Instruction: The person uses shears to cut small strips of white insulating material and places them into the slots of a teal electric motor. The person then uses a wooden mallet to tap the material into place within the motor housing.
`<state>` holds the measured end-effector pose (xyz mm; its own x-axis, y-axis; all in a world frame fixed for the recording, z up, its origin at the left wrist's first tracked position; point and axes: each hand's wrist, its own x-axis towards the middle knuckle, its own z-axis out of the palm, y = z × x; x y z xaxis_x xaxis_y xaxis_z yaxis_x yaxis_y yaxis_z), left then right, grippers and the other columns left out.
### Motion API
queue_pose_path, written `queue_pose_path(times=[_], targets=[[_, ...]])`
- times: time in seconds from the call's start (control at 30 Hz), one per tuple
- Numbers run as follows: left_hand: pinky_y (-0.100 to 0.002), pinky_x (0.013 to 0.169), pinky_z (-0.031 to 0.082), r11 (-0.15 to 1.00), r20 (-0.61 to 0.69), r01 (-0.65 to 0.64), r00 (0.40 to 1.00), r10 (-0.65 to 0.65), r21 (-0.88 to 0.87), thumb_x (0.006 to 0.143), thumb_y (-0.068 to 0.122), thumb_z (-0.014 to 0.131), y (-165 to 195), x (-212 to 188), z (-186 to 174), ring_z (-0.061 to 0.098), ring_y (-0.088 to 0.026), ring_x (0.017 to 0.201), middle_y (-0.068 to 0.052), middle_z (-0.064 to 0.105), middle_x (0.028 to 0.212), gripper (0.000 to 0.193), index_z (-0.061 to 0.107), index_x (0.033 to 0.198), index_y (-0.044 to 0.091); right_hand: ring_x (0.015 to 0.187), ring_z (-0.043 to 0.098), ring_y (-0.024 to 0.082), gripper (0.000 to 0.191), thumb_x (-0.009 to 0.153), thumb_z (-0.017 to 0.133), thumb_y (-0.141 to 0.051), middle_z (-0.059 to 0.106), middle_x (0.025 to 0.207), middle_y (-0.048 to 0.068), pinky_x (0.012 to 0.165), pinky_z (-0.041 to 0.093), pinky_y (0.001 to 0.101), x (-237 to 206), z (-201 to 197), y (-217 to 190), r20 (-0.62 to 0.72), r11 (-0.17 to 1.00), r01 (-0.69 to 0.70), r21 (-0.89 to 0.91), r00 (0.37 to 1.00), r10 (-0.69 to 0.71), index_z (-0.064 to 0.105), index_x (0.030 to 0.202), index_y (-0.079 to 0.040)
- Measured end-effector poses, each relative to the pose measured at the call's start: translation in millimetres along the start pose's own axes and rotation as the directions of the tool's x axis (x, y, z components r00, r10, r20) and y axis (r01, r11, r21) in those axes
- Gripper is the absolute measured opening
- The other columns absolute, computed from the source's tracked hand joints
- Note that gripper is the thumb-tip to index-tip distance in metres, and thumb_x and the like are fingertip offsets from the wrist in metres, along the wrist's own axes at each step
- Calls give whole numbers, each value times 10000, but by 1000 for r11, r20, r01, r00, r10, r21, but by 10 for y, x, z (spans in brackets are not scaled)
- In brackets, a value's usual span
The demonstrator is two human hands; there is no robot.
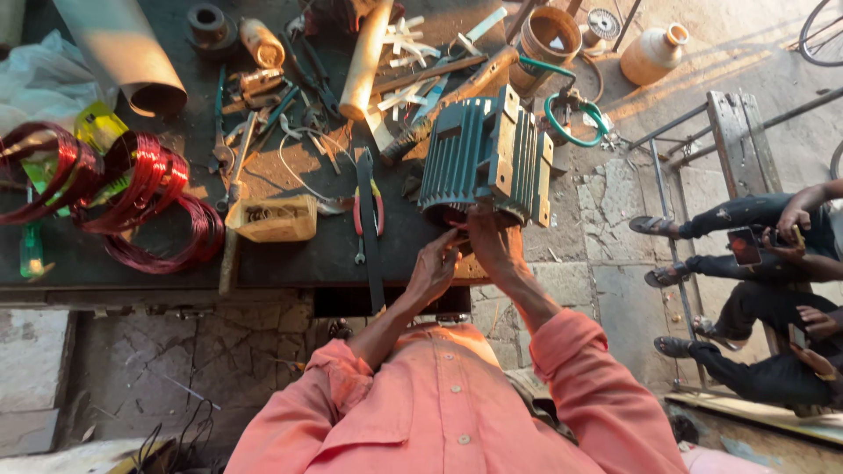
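From the head camera, the teal finned motor housing [485, 158] lies on its side at the dark workbench [290, 254] edge—open end toward the person, so both the left hand [433, 268] and the right hand [493, 241] pinch at the windings in its mouth, red copper wire coils [132, 197] well apart.

shirt: salmon-pink, buttoned front, chest pocket | sleeves: rolled up above elbows | hands: bare, no gloves
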<state>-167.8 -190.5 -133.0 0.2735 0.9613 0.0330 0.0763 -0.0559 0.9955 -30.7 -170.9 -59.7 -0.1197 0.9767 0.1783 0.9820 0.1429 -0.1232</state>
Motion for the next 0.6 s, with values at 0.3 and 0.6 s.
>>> queue_pose_path(times=[0.3,0.6], targets=[[-360,788,603,992,9,31,999,-30,-119,996,97,535,53,-8,26,765,-267,967,-203,712,1258,437,532,1409,-47,1010,694,321,137,1102,558,-204,680,1135,118,875,545,462,31,-39,-24,34,993,-114,-4,993,114,620,1203,-136],[-344,616,585,999,-180,-41,983,35,-31,977,70,597,151,24,166,773,-229,720,-192,760,886,271,709,1198,-42,963,692,360,294,904,563,-46,666,1231,226,734,542,418,-95,-36,24,-246,935,287,-210,910,-335,635,1189,-36]])
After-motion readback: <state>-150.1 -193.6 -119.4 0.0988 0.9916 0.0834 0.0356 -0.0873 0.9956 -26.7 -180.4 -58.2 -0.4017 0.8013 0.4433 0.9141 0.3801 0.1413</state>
